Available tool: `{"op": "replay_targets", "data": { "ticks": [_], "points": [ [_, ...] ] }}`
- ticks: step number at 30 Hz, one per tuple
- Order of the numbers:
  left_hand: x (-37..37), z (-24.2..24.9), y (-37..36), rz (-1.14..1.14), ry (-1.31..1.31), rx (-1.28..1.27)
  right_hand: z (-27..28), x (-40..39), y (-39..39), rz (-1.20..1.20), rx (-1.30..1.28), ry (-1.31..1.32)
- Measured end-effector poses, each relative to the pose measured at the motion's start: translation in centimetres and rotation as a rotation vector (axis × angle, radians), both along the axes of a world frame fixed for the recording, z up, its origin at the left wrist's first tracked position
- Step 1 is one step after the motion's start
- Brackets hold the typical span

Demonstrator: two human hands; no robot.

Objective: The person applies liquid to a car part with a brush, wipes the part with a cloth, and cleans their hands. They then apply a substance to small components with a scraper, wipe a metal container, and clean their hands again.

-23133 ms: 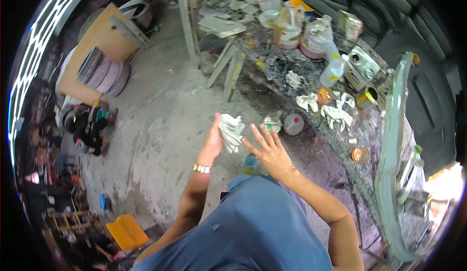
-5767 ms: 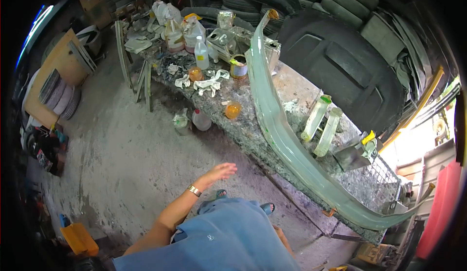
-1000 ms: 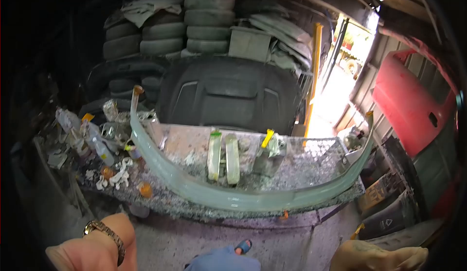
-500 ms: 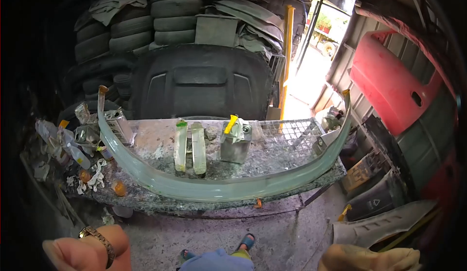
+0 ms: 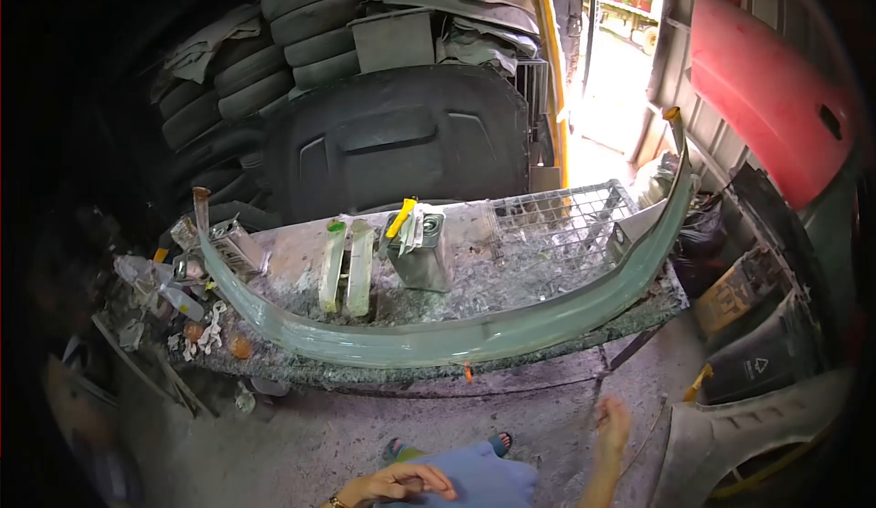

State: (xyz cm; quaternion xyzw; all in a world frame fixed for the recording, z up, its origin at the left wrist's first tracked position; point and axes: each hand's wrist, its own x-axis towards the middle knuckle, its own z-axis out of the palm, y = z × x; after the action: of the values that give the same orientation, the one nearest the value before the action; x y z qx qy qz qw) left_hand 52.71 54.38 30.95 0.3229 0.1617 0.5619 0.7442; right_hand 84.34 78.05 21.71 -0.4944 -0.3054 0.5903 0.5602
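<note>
My left hand, with a watch at its wrist, is low in front of my blue top, its fingers stretched out and nothing visible in them. To the right, my right hand is raised above the floor, fingers loosely bent and slightly apart, holding nothing I can see. Both hands are apart from the bench. Nearest ahead is a long, curved grey-green strip, like a car bumper lip, glossy, with brownish ends. It lies along the front of the speckled workbench, its two ends rising at the sides.
On the bench stand a metal can with a yellow-handled tool and two narrow pale blocks. A wire grid lies behind. Beyond are a black car hood, stacked tyres and a red panel.
Both hands have come down and inward from the lower corners; the fingers, curled before, are now looser. My view has turned and tilted slightly. The strip stays on the bench.
</note>
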Motion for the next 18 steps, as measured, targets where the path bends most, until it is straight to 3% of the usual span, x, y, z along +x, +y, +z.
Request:
{"op": "replay_targets", "data": {
  "ticks": [1, 3, 5, 9, 11, 13, 15, 16, 18],
  "points": [
    [0.7, -0.6, 0.2, 0.009, 0.008, -0.002, -4.0, 0.9, -1.3, 0.125, -0.072, -0.078],
    [1.7, -1.5, 0.4, -0.083, -0.144, -0.170, -8.2, 0.5, -4.2, 0.239, -0.246, -0.018],
    [2.0, -1.5, 1.4, -0.078, -0.129, -0.287, -10.8, -0.2, -6.7, 0.305, -0.420, 0.084],
    [1.5, -7.2, 2.4, -0.037, -0.048, -0.582, -13.4, 0.5, -8.6, 0.438, -0.477, -0.029],
    [0.5, -9.4, 3.5, 0.025, -0.151, -0.660, -12.5, 2.4, -8.8, 0.535, -0.367, -0.235],
    [-1.4, -13.9, 3.3, 0.262, 0.254, -0.882, -18.1, 6.0, -10.8, 0.289, -0.378, -0.262],
    [-3.2, -18.0, 2.9, 0.324, 0.651, -0.995, -20.2, 10.0, -11.8, 0.263, -0.537, -0.317],
    [-3.8, -19.4, 2.8, 0.317, 0.654, -0.994, -21.1, 12.0, -12.3, 0.246, -0.614, -0.339],
    [-5.3, -21.7, 2.5, 0.177, 1.041, -0.968, -22.2, 15.4, -13.5, 0.217, -0.754, -0.360]
  ]
}}
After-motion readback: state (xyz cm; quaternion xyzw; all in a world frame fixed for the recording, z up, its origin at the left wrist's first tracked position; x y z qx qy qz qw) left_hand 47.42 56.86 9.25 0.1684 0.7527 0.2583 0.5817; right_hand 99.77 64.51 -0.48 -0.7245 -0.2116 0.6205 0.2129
